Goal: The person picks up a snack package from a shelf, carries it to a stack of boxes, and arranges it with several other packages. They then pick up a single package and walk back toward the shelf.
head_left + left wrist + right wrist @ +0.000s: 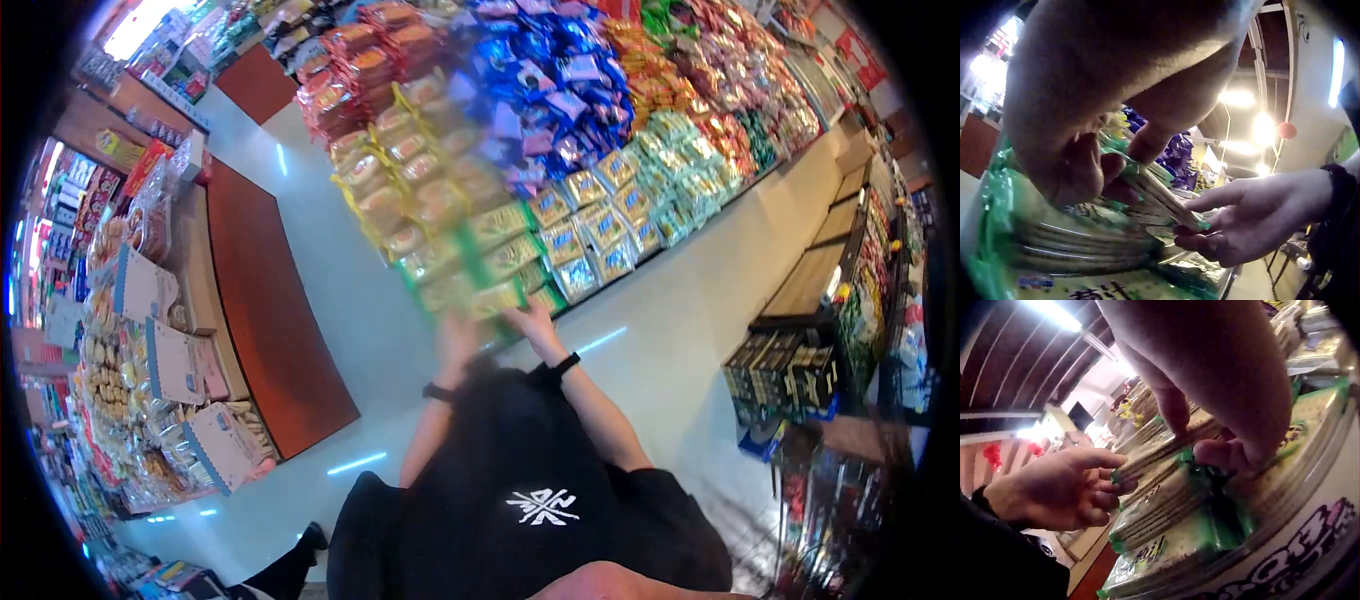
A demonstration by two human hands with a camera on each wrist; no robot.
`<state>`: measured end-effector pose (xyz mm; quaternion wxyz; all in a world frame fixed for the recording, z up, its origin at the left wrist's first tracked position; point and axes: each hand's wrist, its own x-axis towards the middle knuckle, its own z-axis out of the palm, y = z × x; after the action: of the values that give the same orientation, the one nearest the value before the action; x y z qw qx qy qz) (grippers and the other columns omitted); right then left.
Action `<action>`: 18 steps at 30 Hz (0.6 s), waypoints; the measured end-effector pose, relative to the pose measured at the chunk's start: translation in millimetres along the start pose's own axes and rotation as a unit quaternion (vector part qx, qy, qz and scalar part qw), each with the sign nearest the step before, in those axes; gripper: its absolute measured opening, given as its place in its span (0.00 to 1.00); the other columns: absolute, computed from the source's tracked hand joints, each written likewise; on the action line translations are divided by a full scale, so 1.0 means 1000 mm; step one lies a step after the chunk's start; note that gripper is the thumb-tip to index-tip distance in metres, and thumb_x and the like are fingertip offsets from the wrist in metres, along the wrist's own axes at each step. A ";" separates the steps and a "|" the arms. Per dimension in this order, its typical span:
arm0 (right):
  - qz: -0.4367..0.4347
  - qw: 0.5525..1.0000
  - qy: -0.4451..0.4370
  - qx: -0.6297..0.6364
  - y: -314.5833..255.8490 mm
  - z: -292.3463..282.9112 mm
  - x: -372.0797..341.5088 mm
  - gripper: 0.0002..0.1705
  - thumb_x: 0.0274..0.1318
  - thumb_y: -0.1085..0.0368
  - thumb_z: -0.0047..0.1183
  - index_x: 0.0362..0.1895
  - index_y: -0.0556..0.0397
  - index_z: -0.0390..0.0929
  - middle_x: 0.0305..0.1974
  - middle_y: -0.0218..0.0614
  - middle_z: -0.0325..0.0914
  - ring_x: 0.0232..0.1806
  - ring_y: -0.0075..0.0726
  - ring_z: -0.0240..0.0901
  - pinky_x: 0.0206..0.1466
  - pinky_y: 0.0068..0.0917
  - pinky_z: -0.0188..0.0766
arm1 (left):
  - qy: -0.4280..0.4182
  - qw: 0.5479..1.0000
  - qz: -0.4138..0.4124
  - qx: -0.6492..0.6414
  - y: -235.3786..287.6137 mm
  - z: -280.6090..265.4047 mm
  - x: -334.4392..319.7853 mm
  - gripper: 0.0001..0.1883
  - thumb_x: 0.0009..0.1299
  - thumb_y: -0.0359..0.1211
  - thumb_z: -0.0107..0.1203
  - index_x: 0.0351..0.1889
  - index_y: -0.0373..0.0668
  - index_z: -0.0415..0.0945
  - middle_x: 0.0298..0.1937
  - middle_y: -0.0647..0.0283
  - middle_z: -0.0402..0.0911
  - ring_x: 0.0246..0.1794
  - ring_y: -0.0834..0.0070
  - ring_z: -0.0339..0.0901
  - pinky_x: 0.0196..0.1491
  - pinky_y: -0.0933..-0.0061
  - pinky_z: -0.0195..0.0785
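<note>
Both hands hold one flat pack of crackers [1163, 199] in clear wrap with green ends. My left hand [458, 345], blurred in the head view, pinches one end between thumb and fingers. At the opposite end my right hand [533, 325] grips the pack, its thumb on top and fingers curled below. In the right wrist view the left hand [1060, 490] is at the left and the right hand [1210, 381] looms large above. Just under the held pack lie stacked green-edged cracker packs [1160, 528], some partly hidden by the hands.
Beyond the stack, the display holds yellow-edged packs [408, 148], blue packets [565, 75] and silver-gold packets [600, 225]. A brown-fronted counter [270, 300] with bagged goods stands left. Shelves and black-gold boxes [780, 370] stand right. Another person's foot [314, 538] shows lower left.
</note>
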<state>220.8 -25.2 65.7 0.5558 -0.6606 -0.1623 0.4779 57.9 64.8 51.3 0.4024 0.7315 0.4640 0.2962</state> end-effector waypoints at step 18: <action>-0.126 0.957 -0.042 -0.257 0.050 0.032 0.020 0.30 0.60 0.47 0.57 0.51 0.63 0.77 0.46 0.57 0.78 0.48 0.55 0.75 0.54 0.46 0.69 | 0.072 0.990 -0.124 0.018 -0.056 -0.023 -0.018 0.26 0.73 0.38 0.55 0.62 0.32 0.60 0.58 0.48 0.70 0.56 0.65 0.71 0.54 0.66 0.68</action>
<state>188.5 -7.9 14.8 0.4156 -0.7345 -0.3847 0.3740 7.8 68.7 13.3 0.3885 0.6521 0.5839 0.2877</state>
